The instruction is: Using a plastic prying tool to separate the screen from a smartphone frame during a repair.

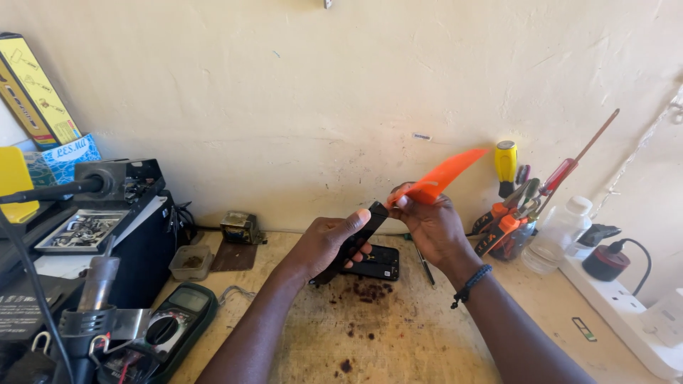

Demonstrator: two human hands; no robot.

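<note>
Left hand (329, 240) grips a black phone (353, 240) tilted above the tabletop (398, 334). At its one o'clock, the right hand (432, 226) pinches an orange film (442, 176) rising off the phone's top end. A black phone part (378, 263) lies flat beneath, at six o'clock.

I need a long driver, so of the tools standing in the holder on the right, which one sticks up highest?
The screwdriver with the red translucent handle: its thin shaft rises diagonally far above the yellow-handled tool and the orange-handled pliers.
</note>
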